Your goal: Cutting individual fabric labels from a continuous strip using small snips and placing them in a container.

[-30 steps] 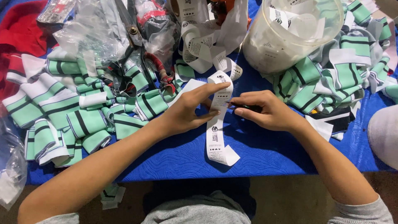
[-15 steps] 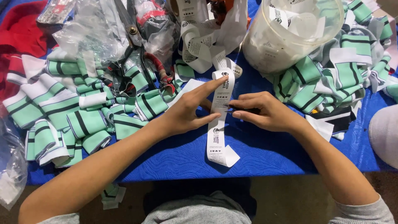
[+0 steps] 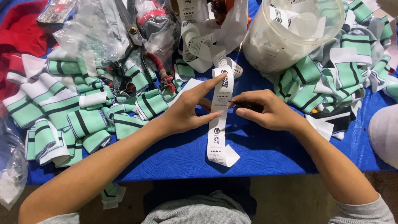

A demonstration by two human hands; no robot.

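here the left hand (image 3: 186, 108) is pinning a long white printed label ribbon (image 3: 220, 116) with forefinger outstretched on the blue quilted table cover (image 3: 174, 153), while the right hand (image 3: 265, 110) is pinching its edge; it looks light, limp and slippery, best gripped flat by the edges.
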